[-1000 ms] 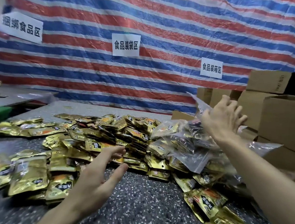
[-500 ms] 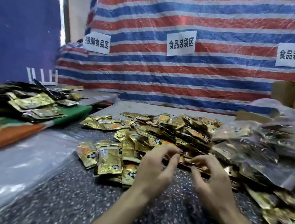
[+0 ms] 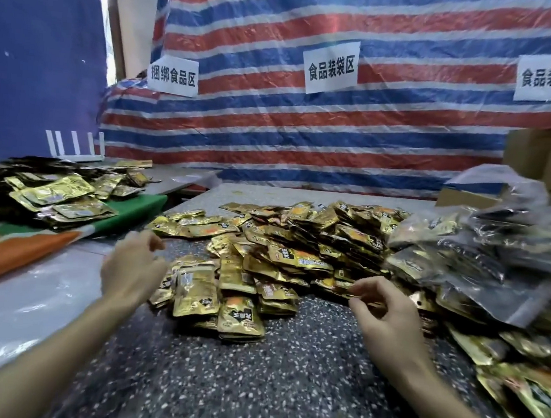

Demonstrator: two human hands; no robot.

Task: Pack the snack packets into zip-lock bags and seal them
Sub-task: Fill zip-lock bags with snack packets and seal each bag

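Parting before the packet heap (image 3: 297,243), the left hand (image 3: 131,266) swings left of it, slack and empty; the right hand (image 3: 381,309) pinches one packet (image 3: 347,288), likely starting another bagful.

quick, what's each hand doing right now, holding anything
left hand: open, loosely curled, holds nothing.
right hand: fingers curled at the edge of the snack packets; cannot tell if they pinch one.
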